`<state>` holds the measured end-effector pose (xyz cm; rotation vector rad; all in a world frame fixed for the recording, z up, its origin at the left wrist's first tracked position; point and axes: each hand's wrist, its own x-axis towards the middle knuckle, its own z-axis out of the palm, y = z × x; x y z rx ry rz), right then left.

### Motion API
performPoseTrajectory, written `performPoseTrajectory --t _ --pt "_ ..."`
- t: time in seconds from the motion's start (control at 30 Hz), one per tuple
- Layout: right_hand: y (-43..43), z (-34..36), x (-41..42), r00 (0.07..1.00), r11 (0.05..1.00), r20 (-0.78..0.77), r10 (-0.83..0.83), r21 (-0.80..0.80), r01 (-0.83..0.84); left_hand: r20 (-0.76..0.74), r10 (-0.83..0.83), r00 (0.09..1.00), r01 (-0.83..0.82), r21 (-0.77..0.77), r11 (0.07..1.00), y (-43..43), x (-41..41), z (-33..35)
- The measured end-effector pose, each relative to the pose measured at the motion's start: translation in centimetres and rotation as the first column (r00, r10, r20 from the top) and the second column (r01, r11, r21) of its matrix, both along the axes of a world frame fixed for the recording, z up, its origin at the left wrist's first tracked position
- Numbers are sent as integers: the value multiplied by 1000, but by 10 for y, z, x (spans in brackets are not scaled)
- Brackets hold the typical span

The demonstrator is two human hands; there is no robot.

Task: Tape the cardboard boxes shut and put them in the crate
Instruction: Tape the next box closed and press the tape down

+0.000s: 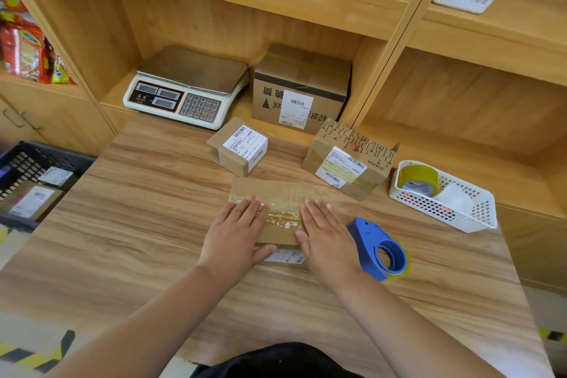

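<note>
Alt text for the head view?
Left hand and right hand press flat on a taped cardboard box on a wooden table, blue tape dispenser beside the right. Behind: three more boxes and a scale; black crate at left.

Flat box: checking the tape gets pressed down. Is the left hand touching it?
Touching. Head view shows the left hand lying flat on the flat box, fingers over its tape.

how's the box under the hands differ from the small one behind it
The flat box is wide and low; the small box is nearly cube-like. The left hand and right hand press the flat box's taped top; the small box is untouched. Both are brown cardboard with white labels, on the table.
</note>
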<state>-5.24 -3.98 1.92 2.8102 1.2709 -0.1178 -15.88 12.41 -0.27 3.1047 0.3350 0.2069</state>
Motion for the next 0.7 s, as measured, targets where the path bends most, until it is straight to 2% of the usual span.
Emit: performPoseTrajectory --t 0.1,0.17,0.3,0.5,0.6,0.7 --pt "6 4 -2 1000 999 7 22 26 -22 -4 14 1000 -14 6 1000 -4 3 -3" --pt "7 6 0 998 999 -34 52 -9 -52 4 14 1000 -14 15 1000 -5 4 -5" --pt "13 11 2 998 994 -5 55 -98 -55 49 -2 999 0 47 999 -2 7 -9" --pt "18 16 1 996 982 3 89 -168 -88 21 -10 1000 7 105 994 1 12 -10" --pt "18 14 3 994 979 5 112 -174 -109 19 -14 1000 11 128 992 1 12 -7" --pt "17 7 4 988 983 73 133 -141 -122 33 -26 999 22 115 993 0 11 -4"
